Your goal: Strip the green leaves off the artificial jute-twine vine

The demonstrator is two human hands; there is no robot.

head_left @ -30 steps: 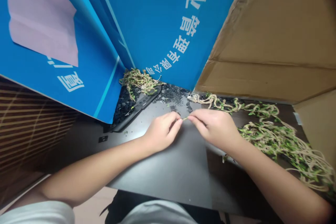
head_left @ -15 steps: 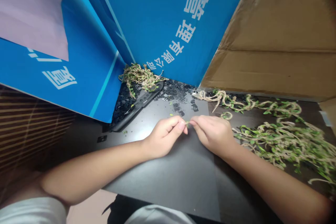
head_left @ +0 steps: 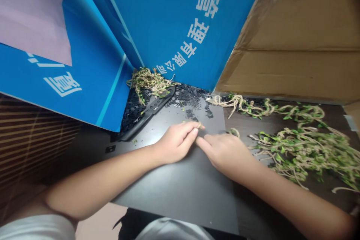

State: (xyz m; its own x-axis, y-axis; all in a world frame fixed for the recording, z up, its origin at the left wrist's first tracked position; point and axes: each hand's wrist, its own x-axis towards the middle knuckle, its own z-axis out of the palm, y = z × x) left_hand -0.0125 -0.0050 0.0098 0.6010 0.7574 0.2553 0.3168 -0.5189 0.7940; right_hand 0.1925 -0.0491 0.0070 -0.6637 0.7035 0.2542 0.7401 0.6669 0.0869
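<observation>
My left hand (head_left: 177, 143) is closed in a pinch over the grey board. A bit of leafy twine (head_left: 200, 125), tan with some green, pokes out at its fingertips. Close on the right, my right hand (head_left: 229, 153) has thumb and fingers pressed together, and its fingertips come right up to the left ones. Behind its knuckles shows a small curl of twine (head_left: 234, 132), apparently the same strand, though the fingers hide how it runs. A large heap of leafy twine (head_left: 315, 153) lies to the right of this hand.
Blue panels (head_left: 174, 15) with white characters and a cardboard wall (head_left: 298, 71) enclose the back. A closed black knife (head_left: 149, 112) lies beside many small black pieces (head_left: 188, 99) and a second twine bundle (head_left: 149, 82). The grey board (head_left: 174, 191) lies on a dark table.
My right hand has dropped slightly and its fingertips have shifted left and down, under the left fingertips. The twine end at my left fingertips shows more.
</observation>
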